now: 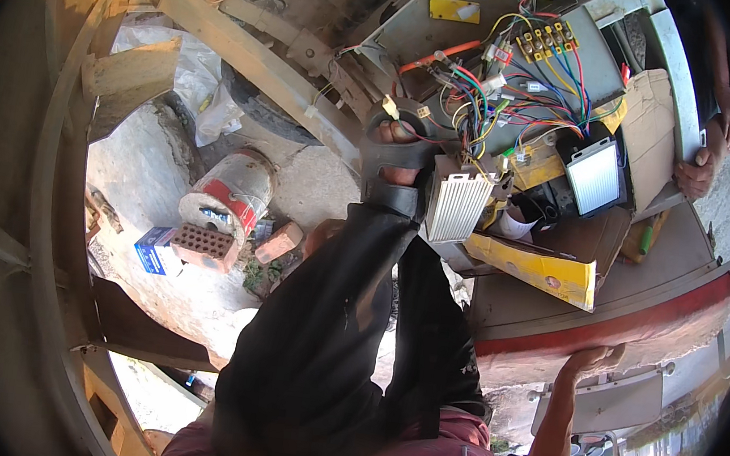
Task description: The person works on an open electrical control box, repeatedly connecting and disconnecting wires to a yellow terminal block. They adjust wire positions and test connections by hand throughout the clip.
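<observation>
My right hand [595,359] is at the right, its fingers stretched out, against the pale lower side of a red-edged board [606,320]. It appears to hold nothing. My left hand cannot be made out. A small skin-toned patch beside my dark trouser leg is too hidden to name. Beyond my knees, a sandalled foot [400,153] stands beside a bundle of coloured wires [524,93]. Near the wires are a finned metal controller box [459,207], a second silver finned box [594,178] and a terminal block [546,42] with yellow connectors.
Another person's hand [698,169] grips a grey metal frame [677,79] at the right. An open yellow carton [540,270] lies by the boxes. On the left are a perforated brick [205,246], a red-banded cylinder [239,187], a blue box [157,251] and beige frame bars [234,33].
</observation>
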{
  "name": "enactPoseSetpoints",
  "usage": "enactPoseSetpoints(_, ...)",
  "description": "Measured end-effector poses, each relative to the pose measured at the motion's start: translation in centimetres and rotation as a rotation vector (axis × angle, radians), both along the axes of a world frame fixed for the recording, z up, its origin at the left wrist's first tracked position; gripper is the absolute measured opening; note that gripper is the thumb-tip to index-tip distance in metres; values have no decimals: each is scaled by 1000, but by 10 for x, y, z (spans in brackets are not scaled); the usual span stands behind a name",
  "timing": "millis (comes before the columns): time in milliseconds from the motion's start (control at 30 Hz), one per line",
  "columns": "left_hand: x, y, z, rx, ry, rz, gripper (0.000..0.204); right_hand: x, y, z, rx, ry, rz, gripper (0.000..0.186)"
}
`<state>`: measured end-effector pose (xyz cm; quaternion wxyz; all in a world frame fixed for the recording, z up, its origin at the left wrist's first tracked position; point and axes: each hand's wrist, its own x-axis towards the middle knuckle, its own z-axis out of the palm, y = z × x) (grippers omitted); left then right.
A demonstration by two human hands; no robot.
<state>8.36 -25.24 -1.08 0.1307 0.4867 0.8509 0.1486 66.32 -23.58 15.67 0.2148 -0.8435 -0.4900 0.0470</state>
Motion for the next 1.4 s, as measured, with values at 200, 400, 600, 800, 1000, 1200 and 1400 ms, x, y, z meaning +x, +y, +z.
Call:
enactPoseSetpoints(200,-82,-82,67,315,-946,542,19,-16,0,-2,58,32,-20,77)
enactPoseSetpoints(400,-85,4,116,395,-989,486,18,-29,3,-4,84,76,-69,74)
enactPoseSetpoints(600,-70,17,106,394,-1064,529,20,-26,-4,-11,131,-1,-69,69)
enactPoseSetpoints(800,-71,25,114,318,-1105,475,23,-35,-5,-10,114,12,-43,68)
enactPoseSetpoints(1000,-78,53,133,315,-1085,459,27,-40,-2,-12,141,15,-64,65)
enactPoseSetpoints(1200,-69,104,165,312,-1103,330,28,-47,-1,-14,198,-53,16,61)
enactPoseSetpoints(1400,-48,137,219,46,-1092,107,27,-57,5,-6,220,-38,-14,61)
